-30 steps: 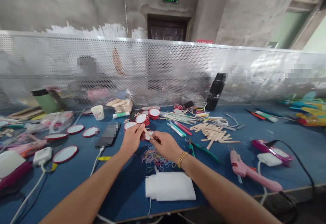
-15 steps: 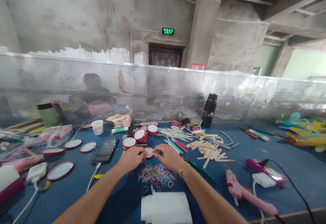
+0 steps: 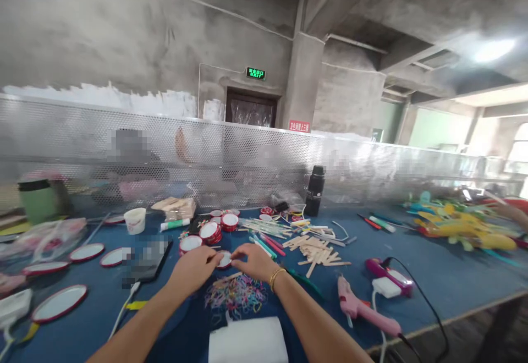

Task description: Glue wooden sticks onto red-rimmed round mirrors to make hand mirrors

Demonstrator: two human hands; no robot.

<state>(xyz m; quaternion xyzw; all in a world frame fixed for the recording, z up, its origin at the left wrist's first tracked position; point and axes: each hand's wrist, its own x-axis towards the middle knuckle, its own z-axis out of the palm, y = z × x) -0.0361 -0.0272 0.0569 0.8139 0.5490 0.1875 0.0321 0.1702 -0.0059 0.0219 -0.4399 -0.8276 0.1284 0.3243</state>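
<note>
A small round disc (image 3: pixel 224 260), white with a red rim, sits between my two hands. My left hand (image 3: pixel 194 268) has its fingers curled in at the disc's left edge. On the opposite edge, the fingertips of my right hand (image 3: pixel 254 264) close in; a gold bracelet circles that wrist. How firmly either hand grips is hard to see. Just below, a wooden stick (image 3: pixel 229 280) lies across a heap of coloured rubber bands (image 3: pixel 237 297). Stacks of similar red-rimmed discs (image 3: pixel 209 232) stand behind my left hand.
Wooden sticks (image 3: pixel 315 250) and markers (image 3: pixel 268 245) lie right of centre. A pink glue gun (image 3: pixel 365 308) rests at right, near a purple device (image 3: pixel 388 276). A black bottle (image 3: pixel 315 191), a paper cup (image 3: pixel 135 220) and a phone (image 3: pixel 150 261) stand or lie about. White material (image 3: pixel 247 341) is in front.
The view has swung right and tilted up. A wooden stick that appeared between my fingers now lies on the rubber bands. My fingers have moved to the disc's edges.
</note>
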